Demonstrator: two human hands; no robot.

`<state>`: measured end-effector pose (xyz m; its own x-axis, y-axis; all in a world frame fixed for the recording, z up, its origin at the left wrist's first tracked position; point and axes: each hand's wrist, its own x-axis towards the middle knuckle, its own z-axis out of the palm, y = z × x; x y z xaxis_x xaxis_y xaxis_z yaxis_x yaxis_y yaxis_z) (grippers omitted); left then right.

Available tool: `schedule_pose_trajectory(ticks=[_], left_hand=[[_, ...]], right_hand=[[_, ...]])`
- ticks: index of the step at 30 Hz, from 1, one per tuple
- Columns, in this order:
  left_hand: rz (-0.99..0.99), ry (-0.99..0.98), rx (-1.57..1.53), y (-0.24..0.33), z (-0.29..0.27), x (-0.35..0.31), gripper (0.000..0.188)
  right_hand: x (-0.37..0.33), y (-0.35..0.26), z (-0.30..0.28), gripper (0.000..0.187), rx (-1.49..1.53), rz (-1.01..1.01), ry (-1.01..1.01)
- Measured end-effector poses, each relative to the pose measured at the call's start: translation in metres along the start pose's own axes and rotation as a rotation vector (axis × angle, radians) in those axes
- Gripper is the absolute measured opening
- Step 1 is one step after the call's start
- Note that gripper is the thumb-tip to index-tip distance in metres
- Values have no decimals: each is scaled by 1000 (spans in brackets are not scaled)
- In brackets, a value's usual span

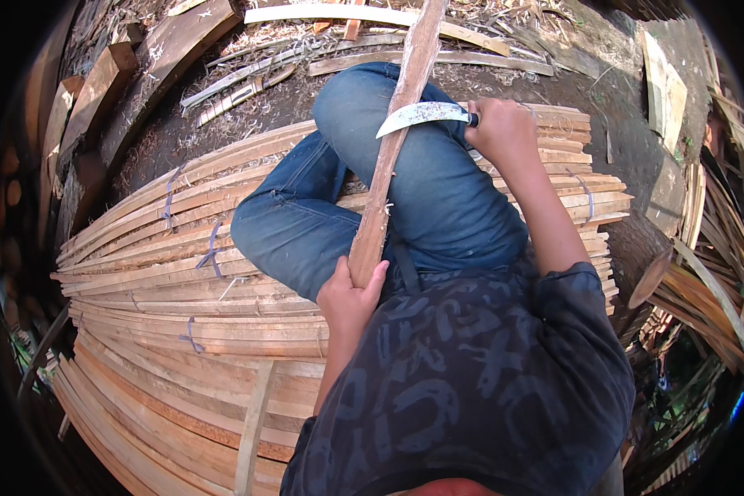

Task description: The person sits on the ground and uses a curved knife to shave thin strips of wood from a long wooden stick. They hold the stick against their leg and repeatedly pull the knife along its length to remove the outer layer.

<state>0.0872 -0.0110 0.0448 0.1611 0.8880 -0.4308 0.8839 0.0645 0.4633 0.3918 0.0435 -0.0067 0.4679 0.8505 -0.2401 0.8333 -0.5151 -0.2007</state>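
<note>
My left hand (349,299) is closed around the near end of a long wooden slat (383,183), close to my waist. The slat slants up and away across my raised right thigh, its far end past my knee. In my right hand (504,131) is the dark handle of a knife (426,114) with a broad, curved, blotchy metal blade. The blade lies across the slat above my knee, its tip pointing left. Small wood curls cling to the slat's edge below the blade.
I sit on bundles of long wooden strips (182,281) tied with purple cord (211,248). Thick beams (153,70) lie at the far left. A second blade or sheath-like piece (244,95) rests on shaving-strewn ground. A log (651,277) and piled slats (703,306) are at right.
</note>
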Motion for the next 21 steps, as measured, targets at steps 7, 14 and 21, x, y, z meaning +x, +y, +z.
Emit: schedule_pose_trajectory(ticks=[7,14,21], left_hand=[[-30,-9,-94,2,-5,-1,51],[35,-104,-388,-10,-2,2,42],[-313,-700,-872,-52,-10,13,34]], right_hand=[[60,31,1,21,-76,123,22],[59,23,-18,22,-102,123,120],[7,3,-11,25,147,14,61]])
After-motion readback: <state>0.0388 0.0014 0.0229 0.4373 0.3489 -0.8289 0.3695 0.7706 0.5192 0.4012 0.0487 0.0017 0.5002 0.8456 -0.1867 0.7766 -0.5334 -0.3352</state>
